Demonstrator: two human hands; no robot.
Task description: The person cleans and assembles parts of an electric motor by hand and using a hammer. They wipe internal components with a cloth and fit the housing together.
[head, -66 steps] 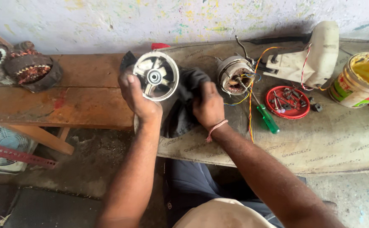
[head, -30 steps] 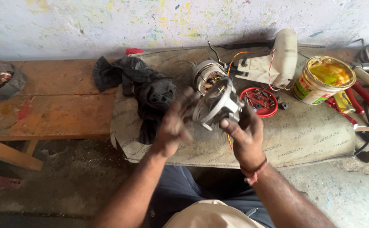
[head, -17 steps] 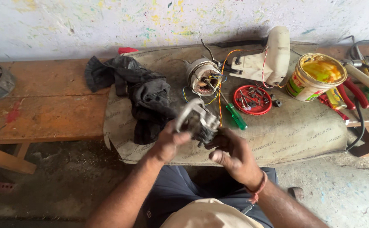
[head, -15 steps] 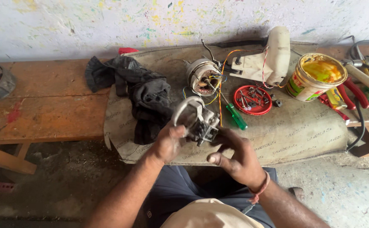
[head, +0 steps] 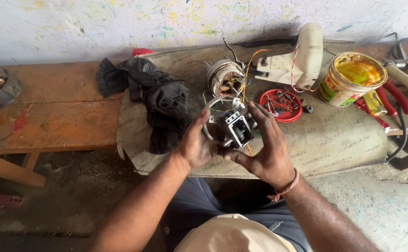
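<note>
Together the left hand [head: 197, 145] and right hand [head: 267, 151] grip a round grey metal motor housing [head: 227, 123] with a boxy block on it.

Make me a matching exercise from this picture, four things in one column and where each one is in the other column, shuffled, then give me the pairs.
Things:
1. metal motor housing
2. black cloth
3. red lid of screws
4. yellow paint tub

Places:
A. on the sacking, just left of the tub
B. far right, beside red-handled pliers
C. draped over the wooden bench and the sacking's edge
D. held in both hands

Pairs: 1-D, 2-C, 3-A, 4-B
</note>
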